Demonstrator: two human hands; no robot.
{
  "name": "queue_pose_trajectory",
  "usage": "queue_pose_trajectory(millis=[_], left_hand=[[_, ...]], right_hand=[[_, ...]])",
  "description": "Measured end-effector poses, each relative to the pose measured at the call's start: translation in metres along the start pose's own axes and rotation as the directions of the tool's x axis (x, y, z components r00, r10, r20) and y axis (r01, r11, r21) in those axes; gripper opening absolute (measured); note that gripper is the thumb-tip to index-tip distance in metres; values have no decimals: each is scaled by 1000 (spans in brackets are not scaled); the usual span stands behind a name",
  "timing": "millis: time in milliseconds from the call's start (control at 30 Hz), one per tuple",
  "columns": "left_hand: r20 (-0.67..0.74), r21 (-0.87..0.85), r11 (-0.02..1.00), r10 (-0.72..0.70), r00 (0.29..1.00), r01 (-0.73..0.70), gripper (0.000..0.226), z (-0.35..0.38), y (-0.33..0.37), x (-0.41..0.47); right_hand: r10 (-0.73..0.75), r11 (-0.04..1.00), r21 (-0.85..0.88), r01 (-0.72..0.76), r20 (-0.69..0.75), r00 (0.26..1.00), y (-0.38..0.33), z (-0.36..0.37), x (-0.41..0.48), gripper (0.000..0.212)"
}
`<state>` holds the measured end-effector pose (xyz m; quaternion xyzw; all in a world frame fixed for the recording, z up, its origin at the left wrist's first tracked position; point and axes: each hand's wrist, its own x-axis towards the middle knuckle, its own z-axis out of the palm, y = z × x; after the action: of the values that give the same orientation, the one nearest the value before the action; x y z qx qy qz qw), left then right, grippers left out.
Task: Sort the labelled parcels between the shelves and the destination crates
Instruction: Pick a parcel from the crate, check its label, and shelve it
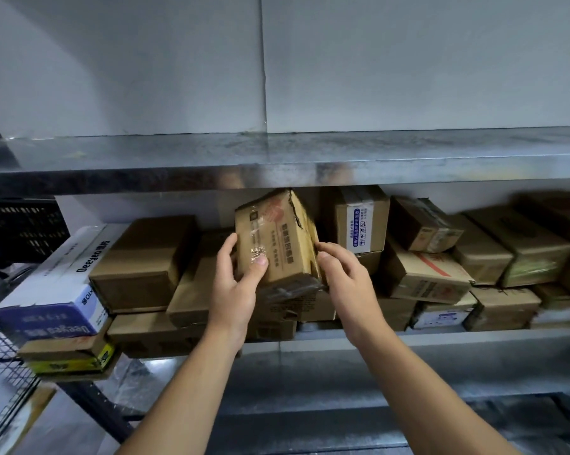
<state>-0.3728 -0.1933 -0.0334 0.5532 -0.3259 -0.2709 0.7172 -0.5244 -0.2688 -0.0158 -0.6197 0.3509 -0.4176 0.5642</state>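
Two bare forearms reach up toward a small brown cardboard parcel (277, 238), wrapped in clear tape and printed in red and black. It stands tilted on end in the lower bay of a grey metal shelf (408, 339). Gripping its left edge, the left hand (236, 284) presses its thumb on the taped front while the fingers wrap behind. The right hand (346, 280) curls its fingers round the opposite edge.

Between the palms, the parcel's top corner sits close under the upper shelf board (277, 169). Its bottom end seems to rest on the flattened brown cartons (293, 307) directly beneath the grip. Just beyond the right hand stands a carton with a blue-printed white label (362, 224).

Whether the parcel is coming out or being seated cannot be told. Either way, squeeze evenly from both sides and tip the top towards the body to clear the board. Lift rather than drag, or the loose cartons beneath may slide.
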Motion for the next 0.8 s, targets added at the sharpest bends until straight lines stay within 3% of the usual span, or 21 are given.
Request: queue_pose_trajectory(millis=[100, 200, 333, 433, 567, 667, 800], left_hand=[[-31, 80, 995, 60, 998, -57, 62, -2, 1, -8], [-60, -70, 996, 52, 997, -56, 46, -9, 1, -15], [-34, -46, 994, 97, 995, -99, 31, -19, 2, -27], [29, -38, 994, 108, 994, -107, 36, -28, 3, -34], [95, -164, 983, 94, 991, -78, 49, -45, 8, -40], [81, -135, 987, 97, 992, -85, 54, -65, 12, -43], [7, -60, 987, 151, 988, -151, 53, -94, 17, -49]], right_hand=[[-20, 999, -46, 22, 51, 999, -2, 0, -4, 53], [-57, 998, 33, 54, 87, 995, -1, 4, -9, 70], [-62, 979, 201, 36, 123, 991, 10, 14, -17, 68], [-6, 935, 351, -49, 156, 988, 18, 25, -24, 58], [37, 889, 430, -155, 269, 962, 27, 40, -30, 48], [39, 941, 316, -119, 248, 968, 32, 55, -31, 50], [-120, 988, -76, 134, 163, 979, 37, 79, -32, 48]])
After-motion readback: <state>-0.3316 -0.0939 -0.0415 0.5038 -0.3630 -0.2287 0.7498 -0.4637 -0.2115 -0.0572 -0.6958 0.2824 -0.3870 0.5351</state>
